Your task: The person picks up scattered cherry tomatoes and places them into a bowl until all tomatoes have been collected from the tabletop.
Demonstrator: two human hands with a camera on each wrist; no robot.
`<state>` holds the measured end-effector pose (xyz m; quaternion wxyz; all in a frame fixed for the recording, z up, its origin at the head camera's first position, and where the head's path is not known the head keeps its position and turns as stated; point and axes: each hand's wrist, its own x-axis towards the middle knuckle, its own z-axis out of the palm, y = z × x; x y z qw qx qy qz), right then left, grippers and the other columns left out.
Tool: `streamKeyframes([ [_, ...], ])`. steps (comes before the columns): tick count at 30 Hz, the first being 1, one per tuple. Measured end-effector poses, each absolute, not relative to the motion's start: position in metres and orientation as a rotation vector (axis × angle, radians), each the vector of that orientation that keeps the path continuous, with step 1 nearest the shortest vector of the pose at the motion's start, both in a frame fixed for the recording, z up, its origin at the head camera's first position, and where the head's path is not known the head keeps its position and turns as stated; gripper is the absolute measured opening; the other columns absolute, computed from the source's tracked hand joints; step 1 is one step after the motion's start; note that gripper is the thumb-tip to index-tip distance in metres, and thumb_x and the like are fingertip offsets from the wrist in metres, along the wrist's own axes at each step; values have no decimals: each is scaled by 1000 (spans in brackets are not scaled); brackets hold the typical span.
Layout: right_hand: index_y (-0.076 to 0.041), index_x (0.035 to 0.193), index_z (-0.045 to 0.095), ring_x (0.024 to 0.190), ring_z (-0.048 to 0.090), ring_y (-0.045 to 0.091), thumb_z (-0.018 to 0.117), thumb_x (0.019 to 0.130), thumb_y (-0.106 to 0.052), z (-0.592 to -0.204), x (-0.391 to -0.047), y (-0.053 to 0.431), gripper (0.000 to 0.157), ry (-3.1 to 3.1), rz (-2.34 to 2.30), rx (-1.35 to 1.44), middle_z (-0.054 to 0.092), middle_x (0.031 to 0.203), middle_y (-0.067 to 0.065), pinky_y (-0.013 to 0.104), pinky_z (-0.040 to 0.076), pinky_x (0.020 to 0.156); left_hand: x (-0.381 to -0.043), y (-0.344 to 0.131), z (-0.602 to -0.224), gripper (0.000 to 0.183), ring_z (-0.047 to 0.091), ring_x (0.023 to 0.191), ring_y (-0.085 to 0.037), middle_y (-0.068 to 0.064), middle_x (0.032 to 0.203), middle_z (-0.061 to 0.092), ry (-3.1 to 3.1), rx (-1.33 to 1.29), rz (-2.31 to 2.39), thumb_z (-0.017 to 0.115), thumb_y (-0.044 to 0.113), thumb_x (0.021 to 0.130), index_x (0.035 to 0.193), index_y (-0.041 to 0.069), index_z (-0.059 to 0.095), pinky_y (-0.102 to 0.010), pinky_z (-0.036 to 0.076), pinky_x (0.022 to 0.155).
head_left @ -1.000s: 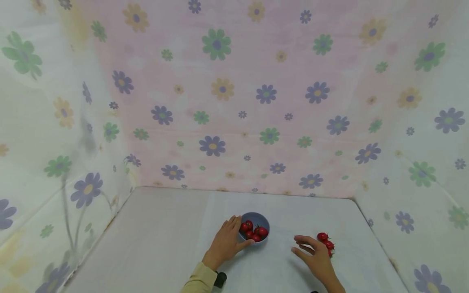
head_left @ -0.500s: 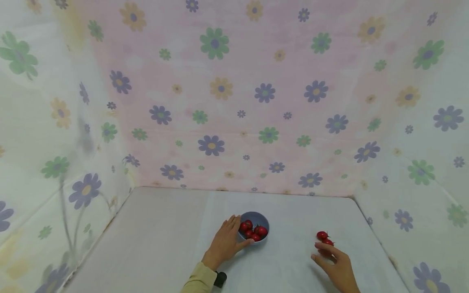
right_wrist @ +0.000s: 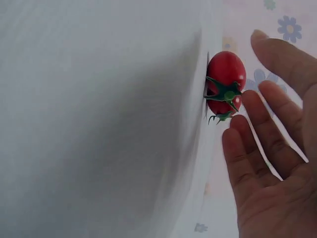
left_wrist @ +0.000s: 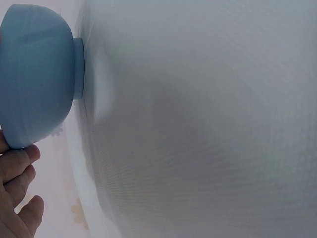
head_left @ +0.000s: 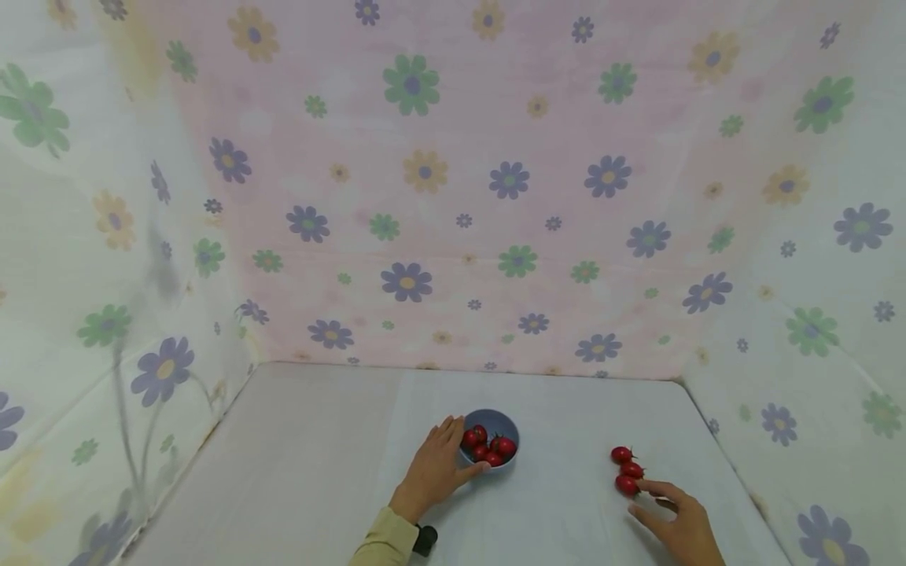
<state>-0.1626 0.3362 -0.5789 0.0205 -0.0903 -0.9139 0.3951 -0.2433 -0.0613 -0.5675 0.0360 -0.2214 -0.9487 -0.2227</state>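
A blue bowl (head_left: 499,420) holds several small red tomatoes (head_left: 505,447). My left hand (head_left: 433,470) grips its left and near side, thumb along the near rim. In the left wrist view the bowl (left_wrist: 37,74) stands on its foot, with fingertips (left_wrist: 32,153) against its rim. To the right, three more tomatoes lie in a short row: a far one (head_left: 621,454), a middle one (head_left: 632,470) and a near one (head_left: 626,485). My right hand (head_left: 678,520) is beside the near tomato, fingers spread and holding nothing. The right wrist view shows the green stem of this tomato (right_wrist: 226,69) facing the fingers.
A white cloth covers the table (head_left: 318,440). Flower-patterned fabric walls (head_left: 453,236) enclose it at the back and both sides. A black round object (head_left: 425,540) sits at my left wrist.
My right hand has moved right and nearer to me, from left of the tomato row to its near right end, uncovering the near tomato. My left hand stays on the bowl.
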Motion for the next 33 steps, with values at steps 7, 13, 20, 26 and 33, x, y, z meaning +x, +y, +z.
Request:
streamKeyframes([
  [7,7,121,67,107,67,37,88,78,-13,-588,-168,345,51,-2910,1250,-327,71,116,21,46,59,91,-243,-61,-565,94,38,148,-36,-20,156,45,-2927,-670,-690,60,66,93,152,-5,41,-54,32,121],
  [13,8,119,68,101,68,33,88,79,-15,-587,-172,343,51,-2943,1242,-320,72,112,19,46,59,89,-243,-61,-567,96,38,148,-36,-20,156,45,-2931,-673,-705,58,69,92,152,-5,41,-53,32,121],
  [20,7,119,68,103,68,34,87,80,-21,-581,-179,338,51,-2949,1211,-278,72,114,20,48,59,90,-243,-61,-567,96,38,148,-36,-19,156,45,-2923,-675,-719,58,69,92,152,-4,41,-53,32,121],
  [26,7,118,69,103,68,33,87,80,-16,-577,-184,332,48,-2942,1205,-246,73,111,19,45,60,88,-243,-61,-566,96,38,148,-36,-20,156,45,-2935,-676,-719,58,69,92,152,-5,41,-54,33,121],
  [33,5,113,71,95,67,24,86,80,-12,-571,-190,326,40,-2906,1225,-253,73,104,11,39,61,83,-244,-62,-566,97,38,148,-37,-20,156,45,-2932,-679,-715,57,69,93,152,-5,40,-53,33,121],
])
